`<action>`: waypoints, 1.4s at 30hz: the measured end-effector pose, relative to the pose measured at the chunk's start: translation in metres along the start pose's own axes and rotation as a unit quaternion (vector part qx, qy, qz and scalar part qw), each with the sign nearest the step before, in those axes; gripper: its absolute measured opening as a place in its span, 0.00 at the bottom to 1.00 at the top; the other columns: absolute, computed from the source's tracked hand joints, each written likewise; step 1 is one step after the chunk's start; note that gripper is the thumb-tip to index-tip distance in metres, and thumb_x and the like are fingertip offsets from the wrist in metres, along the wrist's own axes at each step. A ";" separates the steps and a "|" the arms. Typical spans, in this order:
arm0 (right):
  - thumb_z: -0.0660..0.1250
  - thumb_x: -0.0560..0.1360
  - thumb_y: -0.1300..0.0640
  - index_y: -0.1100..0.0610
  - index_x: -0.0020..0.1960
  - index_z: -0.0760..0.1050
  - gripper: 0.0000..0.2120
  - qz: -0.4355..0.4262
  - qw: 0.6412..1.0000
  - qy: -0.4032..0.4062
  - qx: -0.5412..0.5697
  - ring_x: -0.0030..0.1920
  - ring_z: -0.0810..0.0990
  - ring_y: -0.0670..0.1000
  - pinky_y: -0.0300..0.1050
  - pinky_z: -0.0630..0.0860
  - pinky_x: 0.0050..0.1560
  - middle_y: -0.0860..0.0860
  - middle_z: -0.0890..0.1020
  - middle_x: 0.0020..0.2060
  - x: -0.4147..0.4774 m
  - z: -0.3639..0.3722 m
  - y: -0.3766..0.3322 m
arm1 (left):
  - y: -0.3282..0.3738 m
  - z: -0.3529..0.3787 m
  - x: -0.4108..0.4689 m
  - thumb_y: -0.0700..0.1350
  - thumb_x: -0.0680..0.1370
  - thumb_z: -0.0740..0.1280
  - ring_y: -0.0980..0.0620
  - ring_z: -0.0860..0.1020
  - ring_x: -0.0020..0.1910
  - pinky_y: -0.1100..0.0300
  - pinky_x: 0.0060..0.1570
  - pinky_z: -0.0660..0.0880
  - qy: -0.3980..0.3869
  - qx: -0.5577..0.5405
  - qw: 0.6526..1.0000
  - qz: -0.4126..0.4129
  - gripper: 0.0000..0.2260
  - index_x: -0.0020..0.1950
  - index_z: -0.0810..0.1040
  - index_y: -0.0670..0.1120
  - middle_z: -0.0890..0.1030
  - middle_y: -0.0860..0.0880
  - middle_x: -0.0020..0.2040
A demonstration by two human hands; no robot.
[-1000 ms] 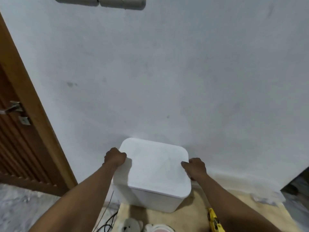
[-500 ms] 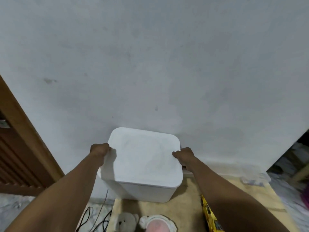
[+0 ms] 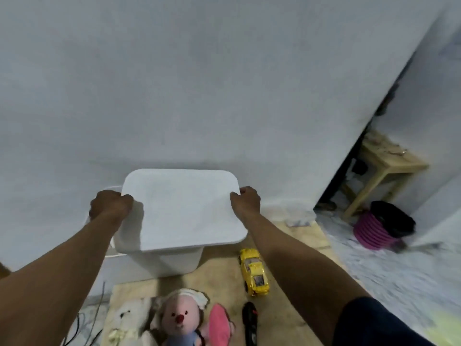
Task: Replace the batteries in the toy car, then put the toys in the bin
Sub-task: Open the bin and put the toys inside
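Note:
A white bin [image 3: 174,260] with a flat white lid [image 3: 182,208] stands against the wall at the far end of a beige mat. My left hand [image 3: 111,204] grips the lid's left edge and my right hand [image 3: 245,199] grips its right edge. A yellow toy car [image 3: 254,270] lies on the mat just right of the bin, under my right forearm. A pink-faced plush doll [image 3: 180,318] sits near the bottom middle, with a white teddy [image 3: 127,320] to its left and a pink plush piece [image 3: 219,320] to its right. A black tool-like object [image 3: 250,320] lies below the car.
The beige mat [image 3: 224,270] lies on a pale marbled floor. Black cables [image 3: 84,330] trail at the lower left. At the right, a gap in the wall shows a small wooden stool [image 3: 384,168] and a purple bin with a black liner [image 3: 381,228].
The view has tilted down and swung right: the wooden door has left the frame and the toys, car and stool have come into sight. Both hands still grip the lid's edges.

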State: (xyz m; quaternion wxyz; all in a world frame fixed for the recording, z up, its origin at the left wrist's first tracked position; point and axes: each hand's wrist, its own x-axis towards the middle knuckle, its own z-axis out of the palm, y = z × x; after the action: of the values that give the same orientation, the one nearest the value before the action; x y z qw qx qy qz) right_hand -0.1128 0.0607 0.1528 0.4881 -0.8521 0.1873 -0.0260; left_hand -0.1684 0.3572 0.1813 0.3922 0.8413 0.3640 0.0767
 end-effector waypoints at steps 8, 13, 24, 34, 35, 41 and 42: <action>0.61 0.66 0.51 0.57 0.57 0.75 0.22 0.111 0.984 0.124 -0.058 0.56 0.79 0.59 0.50 0.78 0.53 0.55 0.78 0.58 0.035 -0.170 0.113 | 0.081 0.140 -0.128 0.46 0.74 0.66 0.38 0.80 0.50 0.55 0.45 0.72 -0.154 0.048 0.977 0.137 0.13 0.52 0.81 0.39 0.82 0.41 0.49; 0.63 0.70 0.53 0.58 0.67 0.71 0.26 0.202 0.957 0.166 -0.129 0.61 0.75 0.61 0.58 0.74 0.62 0.56 0.76 0.61 0.036 -0.254 0.198 | 0.103 0.232 -0.212 0.53 0.73 0.69 0.38 0.79 0.55 0.50 0.52 0.79 -0.300 0.055 0.948 0.097 0.25 0.63 0.76 0.38 0.79 0.39 0.59; 0.65 0.72 0.49 0.56 0.70 0.68 0.28 0.218 0.954 0.020 -0.205 0.67 0.71 0.61 0.51 0.71 0.61 0.57 0.73 0.67 0.073 -0.308 0.332 | 0.084 0.338 -0.311 0.53 0.76 0.69 0.39 0.74 0.61 0.52 0.46 0.74 -0.419 0.141 0.892 -0.091 0.28 0.72 0.66 0.42 0.70 0.41 0.67; 0.67 0.74 0.49 0.56 0.75 0.63 0.32 0.206 0.953 -0.065 -0.211 0.70 0.69 0.61 0.49 0.68 0.66 0.58 0.71 0.70 0.084 -0.286 0.382 | 0.061 0.368 -0.329 0.53 0.75 0.70 0.37 0.73 0.58 0.48 0.42 0.76 -0.404 0.167 0.887 -0.152 0.34 0.76 0.60 0.43 0.67 0.41 0.72; 0.67 0.74 0.50 0.56 0.75 0.63 0.32 0.206 0.955 -0.058 -0.205 0.70 0.70 0.61 0.49 0.69 0.65 0.58 0.71 0.70 0.084 -0.284 0.382 | 0.061 0.369 -0.328 0.53 0.76 0.70 0.36 0.72 0.60 0.46 0.45 0.76 -0.405 0.165 0.886 -0.152 0.34 0.76 0.60 0.43 0.67 0.41 0.73; 0.68 0.72 0.60 0.57 0.65 0.73 0.21 0.010 0.979 0.088 -0.183 0.60 0.77 0.62 0.56 0.74 0.60 0.58 0.77 0.59 0.073 -0.266 0.344 | 0.075 0.340 -0.327 0.54 0.78 0.67 0.39 0.73 0.56 0.49 0.48 0.75 -0.418 0.135 0.894 -0.085 0.28 0.73 0.65 0.43 0.70 0.42 0.69; 0.68 0.72 0.62 0.59 0.60 0.76 0.16 -0.055 0.981 0.095 -0.160 0.55 0.79 0.61 0.53 0.75 0.57 0.57 0.80 0.56 0.071 -0.257 0.331 | 0.076 0.329 -0.322 0.54 0.78 0.67 0.39 0.76 0.56 0.52 0.46 0.75 -0.407 0.128 0.903 -0.054 0.27 0.72 0.67 0.42 0.72 0.41 0.67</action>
State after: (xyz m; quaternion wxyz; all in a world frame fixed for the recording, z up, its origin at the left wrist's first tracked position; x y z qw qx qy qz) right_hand -0.2030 -0.3252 -0.0017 0.3234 -0.9218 0.1871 -0.1036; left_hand -0.2225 -0.0905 0.0626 0.3982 0.8215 0.2248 -0.3408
